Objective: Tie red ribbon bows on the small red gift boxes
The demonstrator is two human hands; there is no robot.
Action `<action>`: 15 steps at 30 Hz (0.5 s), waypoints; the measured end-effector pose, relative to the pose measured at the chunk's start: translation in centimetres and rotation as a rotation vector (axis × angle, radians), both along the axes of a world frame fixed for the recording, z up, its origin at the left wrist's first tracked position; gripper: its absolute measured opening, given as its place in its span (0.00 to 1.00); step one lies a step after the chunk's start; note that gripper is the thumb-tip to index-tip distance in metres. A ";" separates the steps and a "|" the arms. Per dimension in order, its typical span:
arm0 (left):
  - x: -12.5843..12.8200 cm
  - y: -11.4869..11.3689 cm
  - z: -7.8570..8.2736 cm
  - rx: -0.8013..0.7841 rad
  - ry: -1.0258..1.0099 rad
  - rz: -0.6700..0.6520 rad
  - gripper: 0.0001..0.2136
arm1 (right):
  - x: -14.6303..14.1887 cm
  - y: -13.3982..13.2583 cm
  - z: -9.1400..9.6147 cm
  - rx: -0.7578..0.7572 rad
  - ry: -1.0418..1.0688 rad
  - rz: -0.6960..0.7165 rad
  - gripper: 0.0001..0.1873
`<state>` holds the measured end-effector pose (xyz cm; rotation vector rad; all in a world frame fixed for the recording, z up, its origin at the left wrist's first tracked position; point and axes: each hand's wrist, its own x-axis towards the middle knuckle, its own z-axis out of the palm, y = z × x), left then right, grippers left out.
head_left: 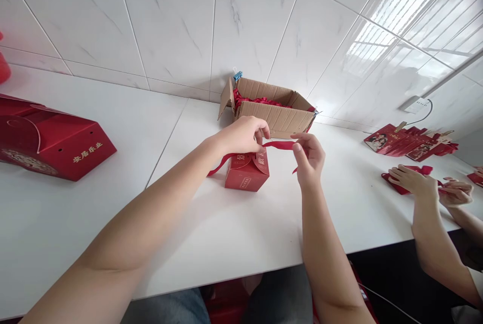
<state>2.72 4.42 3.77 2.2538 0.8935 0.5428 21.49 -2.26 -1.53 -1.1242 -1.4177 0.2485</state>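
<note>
A small red gift box [247, 178] with gold lettering stands on the white table in front of me. Across its top runs a red ribbon [279, 145], one end trailing down at the left of the box. My left hand [249, 133] reaches over the box top, its bent fingers closed on the ribbon there and hiding part of the lid. To the right of the box, my right hand [310, 157] pinches the ribbon between thumb and fingers, and a short tail hangs below. The stretch between both hands is nearly straight.
Behind the box is an open cardboard carton [277, 117] of red ribbons, with clips at its corners. A larger red box [75, 150] lies at the left. On the right, a co-worker's hands [415, 183] handle another red box, near several red boxes [388, 140] by the wall.
</note>
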 end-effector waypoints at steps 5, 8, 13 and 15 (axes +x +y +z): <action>0.1 -0.3 -0.1 0.089 0.022 0.007 0.07 | 0.6 0.4 -0.1 -0.133 -0.123 0.074 0.11; 0.1 -0.5 -0.1 0.119 0.031 0.021 0.06 | 0.4 1.0 -0.7 -0.110 -0.185 0.005 0.03; 0.1 -1.0 0.2 0.081 0.098 -0.027 0.07 | -0.3 1.6 -1.4 0.037 -0.100 -0.162 0.08; 0.3 -1.1 0.3 0.068 0.116 -0.059 0.06 | -0.6 1.7 -1.5 0.072 -0.086 -0.200 0.11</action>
